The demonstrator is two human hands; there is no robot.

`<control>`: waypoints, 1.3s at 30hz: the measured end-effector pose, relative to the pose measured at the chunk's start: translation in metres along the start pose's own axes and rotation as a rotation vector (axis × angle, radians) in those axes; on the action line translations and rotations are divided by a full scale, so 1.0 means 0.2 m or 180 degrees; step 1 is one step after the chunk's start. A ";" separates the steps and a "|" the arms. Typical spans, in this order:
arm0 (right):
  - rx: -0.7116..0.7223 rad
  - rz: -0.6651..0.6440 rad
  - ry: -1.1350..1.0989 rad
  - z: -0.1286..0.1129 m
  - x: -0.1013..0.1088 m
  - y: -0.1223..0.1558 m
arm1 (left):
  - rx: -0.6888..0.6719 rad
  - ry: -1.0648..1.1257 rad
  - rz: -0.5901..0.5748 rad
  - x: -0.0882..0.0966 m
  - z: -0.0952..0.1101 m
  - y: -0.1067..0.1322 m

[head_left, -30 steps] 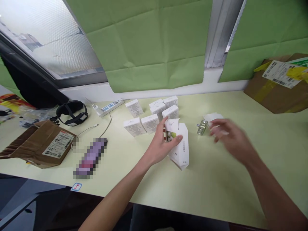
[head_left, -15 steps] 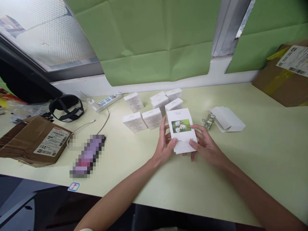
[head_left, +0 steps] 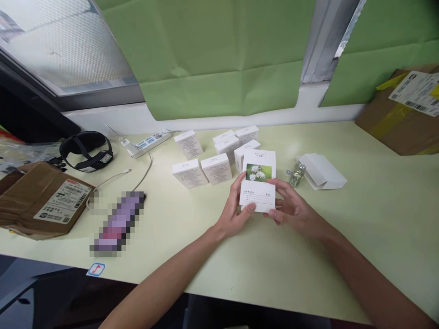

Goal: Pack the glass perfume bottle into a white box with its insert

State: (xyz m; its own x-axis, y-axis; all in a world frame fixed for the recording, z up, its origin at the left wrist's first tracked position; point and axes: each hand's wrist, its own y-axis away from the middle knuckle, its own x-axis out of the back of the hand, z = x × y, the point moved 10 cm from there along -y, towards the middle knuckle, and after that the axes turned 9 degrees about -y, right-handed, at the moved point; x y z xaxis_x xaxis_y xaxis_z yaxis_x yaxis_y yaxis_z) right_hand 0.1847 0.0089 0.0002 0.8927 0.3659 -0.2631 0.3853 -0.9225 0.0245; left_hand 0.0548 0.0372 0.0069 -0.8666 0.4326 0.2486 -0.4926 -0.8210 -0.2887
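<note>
A white carton with a flower picture [head_left: 258,180] is held upright above the pale green table [head_left: 360,228], its printed front facing me. My left hand [head_left: 235,210] grips its lower left edge, thumb on the front. My right hand [head_left: 291,210] grips its lower right edge. Just behind it stand several closed white boxes [head_left: 216,157] in a cluster. A small glass bottle [head_left: 297,173] lies to the right, beside a white folded cardboard insert [head_left: 322,171].
A brown cardboard parcel [head_left: 44,198] lies at the left and another parcel [head_left: 404,112] at the back right. A black head strap [head_left: 85,151], a power strip [head_left: 151,141] with a white cable and a blurred-out object [head_left: 118,221] sit on the left half.
The carton has gone from a half-open, tilted shape in my left hand to an upright squared box in both hands. My right hand came over from the bottle area.
</note>
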 end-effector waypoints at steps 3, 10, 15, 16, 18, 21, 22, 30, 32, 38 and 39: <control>-0.0025 0.0027 -0.0001 0.01 0.01 0.00 | -0.0132 -0.0040 -0.0040 -0.01 0.01 0.00; 0.0033 -0.0013 -0.0051 0.01 0.03 0.00 | 0.0001 -0.0031 -0.0180 -0.04 -0.01 0.00; 0.0061 0.0157 0.0028 -0.01 0.07 0.00 | -0.0048 -0.0186 -0.0143 -0.04 0.01 0.00; 0.0046 0.0185 0.0053 -0.01 0.07 0.00 | -0.0042 -0.0202 -0.0140 -0.04 0.01 -0.01; 0.0039 0.0245 0.0137 0.00 0.09 0.01 | -0.0024 -0.0253 -0.0110 -0.03 0.00 -0.01; 0.0070 0.0319 0.0276 -0.01 0.10 0.01 | -0.0035 -0.0330 -0.0084 -0.02 -0.01 -0.01; 0.0082 0.0331 0.0295 -0.01 0.11 0.01 | -0.0046 -0.0346 -0.0071 -0.02 -0.01 -0.01; 0.0205 0.0388 0.0332 0.00 0.13 0.00 | -0.0307 -0.0212 -0.0001 -0.01 -0.03 -0.02; 0.0279 0.0382 0.0404 0.01 0.14 0.00 | -0.0425 -0.0129 0.0051 0.00 -0.03 -0.02; 0.0399 0.0481 0.0644 0.02 0.17 0.00 | -0.0436 -0.0128 0.0163 0.01 -0.04 -0.01; 0.0434 0.0527 0.0687 0.02 0.17 0.00 | -0.0440 -0.0141 0.0187 0.01 -0.04 -0.01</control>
State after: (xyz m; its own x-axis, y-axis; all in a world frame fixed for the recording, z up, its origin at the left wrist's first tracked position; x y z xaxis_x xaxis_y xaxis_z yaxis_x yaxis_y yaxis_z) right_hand 0.2146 0.0215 -0.0125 0.9754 0.2133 -0.0550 0.2083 -0.9745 -0.0837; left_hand 0.0535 0.0434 0.0002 -0.8914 0.3661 0.2672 -0.4501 -0.7839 -0.4277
